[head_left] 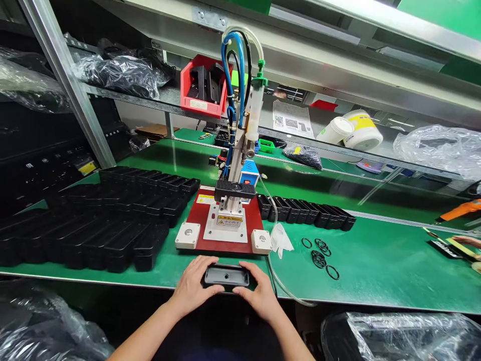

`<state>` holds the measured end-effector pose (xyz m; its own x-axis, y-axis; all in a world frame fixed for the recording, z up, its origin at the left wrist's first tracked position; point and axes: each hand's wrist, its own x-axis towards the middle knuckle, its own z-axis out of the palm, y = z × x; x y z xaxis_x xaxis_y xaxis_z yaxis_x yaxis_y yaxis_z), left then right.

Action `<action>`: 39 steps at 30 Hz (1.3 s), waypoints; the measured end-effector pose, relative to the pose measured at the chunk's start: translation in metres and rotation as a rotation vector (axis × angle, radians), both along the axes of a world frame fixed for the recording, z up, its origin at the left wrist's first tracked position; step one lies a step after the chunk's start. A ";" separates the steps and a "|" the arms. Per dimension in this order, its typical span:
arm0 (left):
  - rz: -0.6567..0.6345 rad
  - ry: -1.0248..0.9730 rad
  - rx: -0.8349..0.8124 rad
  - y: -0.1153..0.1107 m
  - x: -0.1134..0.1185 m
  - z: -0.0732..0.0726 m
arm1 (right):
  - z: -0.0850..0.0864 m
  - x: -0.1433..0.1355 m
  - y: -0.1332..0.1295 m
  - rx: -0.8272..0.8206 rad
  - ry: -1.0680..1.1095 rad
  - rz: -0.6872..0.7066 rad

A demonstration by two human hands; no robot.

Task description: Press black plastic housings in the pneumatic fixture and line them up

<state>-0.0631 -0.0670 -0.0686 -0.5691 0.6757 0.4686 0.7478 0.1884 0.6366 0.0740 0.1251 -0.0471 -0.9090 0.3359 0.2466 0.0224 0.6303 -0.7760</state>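
My left hand [194, 284] grips the left end of a black rectangular plastic housing [227, 275], thumb on the near side and fingers along the far side. On its right end my right hand [258, 289] holds it the same way. The housing's open hollow faces up and shows a small round hole in its floor. It is at the bench's front edge, just before a dispensing machine [229, 200] on a dark red base. A black part with a round centre [236, 187] rests on the machine's fixture, below a syringe [255, 113].
Rows of black housings [108, 235] stand on the left, and another row [308, 211] behind on the right. Black rubber rings [319, 258] lie right of the machine, near a clear hose [287, 291]. A red bin [205, 85] sits on the shelf. Another person's hand [468, 241] shows far right.
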 end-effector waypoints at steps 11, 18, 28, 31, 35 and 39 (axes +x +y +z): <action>-0.289 -0.820 0.495 0.041 0.000 0.071 | 0.127 -0.031 -0.020 -0.110 0.403 -0.121; -0.118 -0.448 0.536 0.036 -0.012 0.089 | 0.136 -0.035 -0.006 -0.048 0.378 0.089; 0.041 0.105 0.415 0.081 -0.109 0.175 | 0.175 -0.120 0.056 0.107 0.461 0.013; 0.039 0.013 0.416 0.092 -0.124 0.173 | 0.170 -0.142 0.066 0.041 0.416 -0.016; 0.059 -0.057 0.484 0.101 -0.124 0.165 | 0.158 -0.149 0.065 0.001 0.380 -0.015; 0.147 -0.124 0.604 0.113 -0.117 0.164 | 0.156 -0.145 0.060 -0.048 0.384 -0.033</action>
<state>-0.1805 0.0462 0.0954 -0.7103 0.2235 0.6675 0.6554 -0.1362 0.7429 -0.0708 0.1846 0.1092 -0.7421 0.3834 0.5499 -0.2555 0.5966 -0.7608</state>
